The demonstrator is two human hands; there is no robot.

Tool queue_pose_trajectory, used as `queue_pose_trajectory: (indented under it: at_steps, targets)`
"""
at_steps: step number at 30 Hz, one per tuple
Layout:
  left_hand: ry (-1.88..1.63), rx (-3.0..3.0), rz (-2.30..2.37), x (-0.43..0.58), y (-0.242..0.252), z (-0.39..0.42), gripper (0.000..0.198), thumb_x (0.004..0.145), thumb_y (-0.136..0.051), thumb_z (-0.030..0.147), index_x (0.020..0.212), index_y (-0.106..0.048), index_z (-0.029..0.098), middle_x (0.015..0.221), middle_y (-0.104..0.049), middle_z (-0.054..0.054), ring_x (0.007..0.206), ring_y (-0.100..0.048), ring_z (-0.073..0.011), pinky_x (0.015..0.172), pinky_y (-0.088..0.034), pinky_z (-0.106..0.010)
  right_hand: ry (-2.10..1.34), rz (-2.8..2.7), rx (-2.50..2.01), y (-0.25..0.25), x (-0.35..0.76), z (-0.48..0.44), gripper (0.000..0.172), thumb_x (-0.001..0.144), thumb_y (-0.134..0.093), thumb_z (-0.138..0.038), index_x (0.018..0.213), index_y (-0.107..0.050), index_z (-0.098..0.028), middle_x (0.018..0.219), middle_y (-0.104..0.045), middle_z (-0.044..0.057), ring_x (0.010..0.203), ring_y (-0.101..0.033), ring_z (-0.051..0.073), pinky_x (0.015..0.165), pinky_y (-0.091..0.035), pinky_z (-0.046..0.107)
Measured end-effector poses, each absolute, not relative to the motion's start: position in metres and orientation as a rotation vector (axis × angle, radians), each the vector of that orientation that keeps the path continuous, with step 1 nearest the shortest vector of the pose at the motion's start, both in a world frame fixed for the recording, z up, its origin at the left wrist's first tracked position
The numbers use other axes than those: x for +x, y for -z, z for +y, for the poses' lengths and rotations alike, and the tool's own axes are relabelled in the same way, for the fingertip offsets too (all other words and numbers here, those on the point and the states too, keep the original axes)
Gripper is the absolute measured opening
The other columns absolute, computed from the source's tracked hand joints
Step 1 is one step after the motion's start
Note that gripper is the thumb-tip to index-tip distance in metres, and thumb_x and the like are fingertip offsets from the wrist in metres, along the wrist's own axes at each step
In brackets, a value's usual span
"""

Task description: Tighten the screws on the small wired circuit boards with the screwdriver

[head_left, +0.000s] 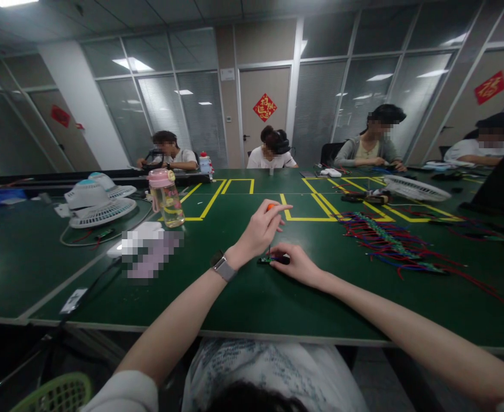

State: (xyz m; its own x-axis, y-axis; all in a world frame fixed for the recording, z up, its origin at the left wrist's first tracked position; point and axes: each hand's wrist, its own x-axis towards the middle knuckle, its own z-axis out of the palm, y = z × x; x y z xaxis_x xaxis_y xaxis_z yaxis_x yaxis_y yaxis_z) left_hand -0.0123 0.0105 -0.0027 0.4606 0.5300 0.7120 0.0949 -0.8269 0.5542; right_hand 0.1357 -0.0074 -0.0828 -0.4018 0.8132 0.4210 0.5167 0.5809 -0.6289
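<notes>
My left hand (259, 230), with a watch at its wrist, is closed around a screwdriver whose orange handle (271, 207) shows between the fingers. The screwdriver's thin shaft points down at a small green circuit board (266, 260) with dark parts, which lies on the table in front of me. My right hand (297, 262) rests on the table, its fingers pinching the board's right end beside a black part (283, 260). Those fingertips partly hide the board. Whether the screwdriver's tip sits in a screw is too small to tell.
On the green table (217, 309), a bundle of wired circuit boards (385, 237) lies to the right. To the left stand a pink-lidded bottle (166, 197) and white fans (99, 212). Another fan part (417, 187) lies farther right. Several people sit across the table.
</notes>
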Motion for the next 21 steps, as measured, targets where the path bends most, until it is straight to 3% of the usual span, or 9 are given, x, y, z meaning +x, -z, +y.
queue_pose_trajectory:
  at_steps: [4,9,13,16,21]
  targets:
    - [-1.364,2.244,0.564,-0.013,0.007,0.017,0.029,0.092,-0.042,0.026,0.119,-0.050,0.021,0.104,-0.052,-0.005,0.071,-0.060,-0.0082,0.058,-0.054,-0.019,-0.542,-2.088,-1.051,0.085,0.136,-0.006,0.017,0.074,-0.062,-0.015,0.091,-0.065,-0.016,0.084,-0.069,0.004,0.073,-0.062,0.016,0.069,-0.051,0.030]
    - [-1.508,2.372,0.715,-0.017,0.004,0.018,0.020,0.081,-0.062,0.030,0.097,-0.058,0.018,0.091,-0.059,-0.003,0.075,-0.059,-0.0117,0.066,-0.052,-0.022,-0.466,-2.145,-1.059,0.084,0.136,-0.008,0.017,0.077,-0.062,-0.017,0.094,-0.064,-0.017,0.088,-0.068,0.005,0.077,-0.063,0.017,0.072,-0.052,0.031]
    - [-1.526,2.532,0.743,-0.019,-0.001,0.011,0.020,0.090,-0.047,0.029,0.101,-0.060,0.018,0.091,-0.060,-0.004,0.082,-0.057,-0.0141,0.073,-0.048,-0.025,-0.360,-2.270,-1.027,0.064,0.152,-0.015,0.036,0.081,-0.061,-0.029,0.116,-0.057,-0.020,0.109,-0.064,0.008,0.097,-0.062,0.022,0.087,-0.051,0.038]
    - [-1.522,2.586,0.733,-0.021,-0.003,0.010,0.026,0.094,-0.036,0.022,0.106,-0.059,0.018,0.093,-0.060,-0.004,0.084,-0.056,-0.0143,0.076,-0.045,-0.027,-0.128,-2.186,-1.128,0.047,0.195,-0.021,0.040,0.090,-0.048,-0.036,0.129,-0.049,-0.023,0.129,-0.055,0.009,0.119,-0.052,0.024,0.102,-0.041,0.044]
    - [-1.534,2.588,0.759,-0.023,-0.002,0.014,0.027,0.094,-0.035,0.021,0.106,-0.058,0.017,0.091,-0.060,-0.004,0.082,-0.056,-0.0145,0.074,-0.043,-0.027,0.376,-1.924,-1.460,0.053,0.327,-0.025,0.050,0.093,-0.034,-0.043,0.135,-0.043,-0.017,0.143,-0.042,0.013,0.135,-0.033,0.027,0.114,-0.023,0.046]
